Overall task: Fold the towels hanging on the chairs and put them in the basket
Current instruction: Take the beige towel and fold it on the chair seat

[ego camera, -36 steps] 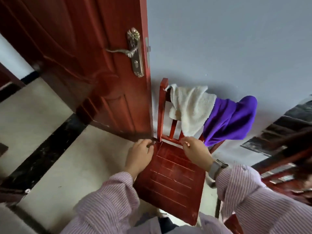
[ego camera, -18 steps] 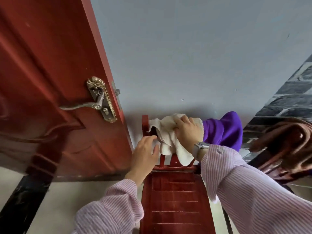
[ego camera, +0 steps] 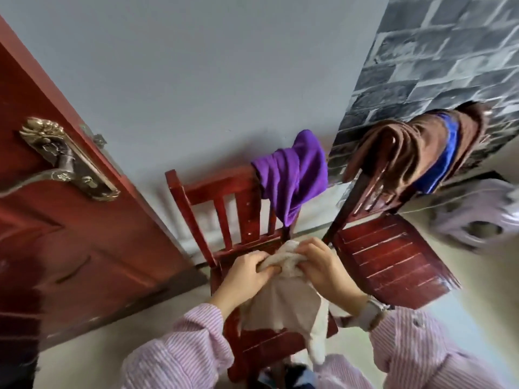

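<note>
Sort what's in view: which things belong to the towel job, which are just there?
Job: white towel held by left hand and right hand; purple towel; brown towel; two chairs.
Not job: door; door handle; watch.

Single head view, close above chair (ego camera: 222,220), facing forward-down toward wall (ego camera: 196,80).

- Left hand (ego camera: 245,272): forearm reaches forward from lower left, fingers curled, thumb pinching the bunched top edge of the white towel (ego camera: 283,301).
- Right hand (ego camera: 323,265): fingers curled over the same edge, close beside the left.
- Right wrist bears a watch (ego camera: 372,315); both arms wear striped sleeves.
</note>
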A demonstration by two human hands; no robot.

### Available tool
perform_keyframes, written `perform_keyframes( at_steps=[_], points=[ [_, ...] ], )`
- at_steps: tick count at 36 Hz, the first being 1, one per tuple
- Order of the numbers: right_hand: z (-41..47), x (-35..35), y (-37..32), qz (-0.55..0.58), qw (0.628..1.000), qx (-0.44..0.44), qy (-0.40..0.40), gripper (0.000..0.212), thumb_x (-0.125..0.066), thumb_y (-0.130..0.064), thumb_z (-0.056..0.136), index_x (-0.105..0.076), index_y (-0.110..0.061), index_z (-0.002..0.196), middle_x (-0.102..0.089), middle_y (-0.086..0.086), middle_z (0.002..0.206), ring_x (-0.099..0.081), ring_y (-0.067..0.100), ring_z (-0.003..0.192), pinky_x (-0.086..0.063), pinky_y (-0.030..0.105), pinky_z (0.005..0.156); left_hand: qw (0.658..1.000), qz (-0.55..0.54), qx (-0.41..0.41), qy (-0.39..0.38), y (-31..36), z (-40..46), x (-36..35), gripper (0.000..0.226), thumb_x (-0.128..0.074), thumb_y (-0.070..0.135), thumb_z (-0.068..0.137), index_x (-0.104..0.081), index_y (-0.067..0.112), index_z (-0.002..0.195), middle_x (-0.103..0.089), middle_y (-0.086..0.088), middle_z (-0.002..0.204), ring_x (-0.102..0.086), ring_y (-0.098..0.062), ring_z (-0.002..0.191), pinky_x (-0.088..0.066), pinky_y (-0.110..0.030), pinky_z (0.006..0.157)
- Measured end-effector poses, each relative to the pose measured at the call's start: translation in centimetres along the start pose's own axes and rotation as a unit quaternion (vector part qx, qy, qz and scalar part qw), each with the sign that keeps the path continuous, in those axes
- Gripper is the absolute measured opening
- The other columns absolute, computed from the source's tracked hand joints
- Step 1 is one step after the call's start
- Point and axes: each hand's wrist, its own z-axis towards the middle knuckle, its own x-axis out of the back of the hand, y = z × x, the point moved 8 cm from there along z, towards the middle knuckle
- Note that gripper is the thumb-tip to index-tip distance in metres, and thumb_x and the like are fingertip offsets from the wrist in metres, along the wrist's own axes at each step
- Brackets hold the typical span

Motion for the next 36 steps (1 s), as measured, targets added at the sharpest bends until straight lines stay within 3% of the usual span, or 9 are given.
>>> perform_keyframes(
  at_steps=[3,8,13,18,22,26,30,33,36],
  points=[
    [-1.1,1.9,2.2,0.048,0.995,-0.091,0.017,0.023,-0.050,-0.009,0.080,-0.061,-0.009,0.101,-0.057,0.004,0.099,-0.055,0.007,0.089,-0.042,0.012,0.082,0.999,-0.031,-0.036,0.017,2.2,0.4,-0.7,0.014,-0.060,0.015,0.087,-0.066,0.008,0.097,-0.060,0.008,0.086,-0.054,0.002,0.078,-0.035,-0.002,0.072],
    [-2.0,3.6,4.2,0.076,0.977,-0.178,-0.091,0.052,-0.054,-0.010,0.088,-0.038,-0.024,0.135,-0.048,-0.012,0.120,-0.051,0.006,0.103,-0.046,0.024,0.089,0.996,-0.040,-0.077,-0.038,5.6,1.1,-2.0,0.012,-0.055,0.013,0.090,-0.057,0.019,0.100,-0.060,0.015,0.089,-0.053,0.017,0.083,-0.039,-0.003,0.073],
    [-1.0,7.2,4.4,-0.002,0.988,-0.153,-0.002,0.012,-0.061,-0.014,0.086,-0.063,-0.009,0.097,-0.063,-0.005,0.083,-0.057,0.008,0.075,-0.042,0.015,0.068,0.993,-0.092,-0.062,-0.030,7.3,2.3,-1.8,0.017,-0.057,0.004,0.087,-0.053,0.021,0.088,-0.059,0.011,0.085,-0.057,0.011,0.080,-0.042,-0.009,0.074],
    [-0.6,9.4,2.6,0.014,0.992,-0.094,0.088,0.018,-0.065,0.003,0.078,-0.064,-0.010,0.090,-0.058,-0.012,0.082,-0.058,0.007,0.074,-0.044,0.008,0.068,0.981,-0.163,0.042,-0.094,6.3,2.5,-3.1,0.048,-0.069,0.039,0.077,-0.049,0.030,0.120,-0.062,0.007,0.111,-0.058,-0.005,0.105,-0.045,-0.023,0.091],
    [0.0,9.7,1.2,0.071,0.990,-0.056,0.110,0.026,-0.062,0.006,0.079,-0.065,-0.014,0.096,-0.061,-0.010,0.090,-0.057,-0.003,0.086,-0.045,0.006,0.071,0.990,-0.132,0.010,-0.053,7.6,2.9,-3.0,0.018,-0.062,0.021,0.086,-0.066,0.020,0.103,-0.070,0.004,0.094,-0.065,-0.010,0.092,-0.050,-0.024,0.083],
    [-1.0,7.8,4.2,0.137,0.974,-0.165,0.076,0.045,-0.057,-0.008,0.087,-0.046,-0.019,0.129,-0.052,-0.002,0.118,-0.051,0.001,0.100,-0.043,0.003,0.076,0.986,-0.162,-0.005,0.039,8.5,3.2,-1.4,0.015,-0.055,0.015,0.090,-0.068,0.021,0.089,-0.071,-0.002,0.086,-0.066,-0.022,0.087,-0.050,-0.036,0.082],
    [-4.0,4.0,8.3,0.058,0.970,-0.230,-0.058,0.052,-0.049,-0.030,0.088,-0.036,-0.021,0.138,-0.040,-0.001,0.140,-0.038,0.012,0.128,-0.032,0.033,0.110,0.979,-0.194,-0.012,0.057,9.2,3.1,-1.1,0.016,-0.050,0.016,0.093,-0.065,0.015,0.095,-0.069,-0.009,0.095,-0.063,-0.025,0.096,-0.048,-0.047,0.090],
    [-5.1,2.2,9.1,0.033,0.969,-0.221,-0.107,0.049,-0.053,-0.021,0.088,-0.040,-0.016,0.135,-0.041,0.002,0.135,-0.035,0.015,0.128,-0.026,0.033,0.111,0.965,-0.257,-0.002,0.056,9.8,3.0,-0.7,0.017,-0.051,0.023,0.090,-0.066,0.020,0.098,-0.068,-0.008,0.101,-0.062,-0.024,0.101,-0.046,-0.047,0.095],
    [-4.4,1.4,9.4,0.048,0.970,-0.223,-0.086,0.048,-0.061,-0.033,0.084,-0.048,-0.022,0.128,-0.046,-0.002,0.128,-0.040,0.012,0.120,-0.033,0.033,0.106,0.939,-0.339,0.029,0.042,10.1,2.9,-0.4,0.020,-0.055,0.032,0.081,-0.069,0.022,0.092,-0.068,-0.011,0.101,-0.061,-0.025,0.103,-0.044,-0.045,0.098]
  ],
)
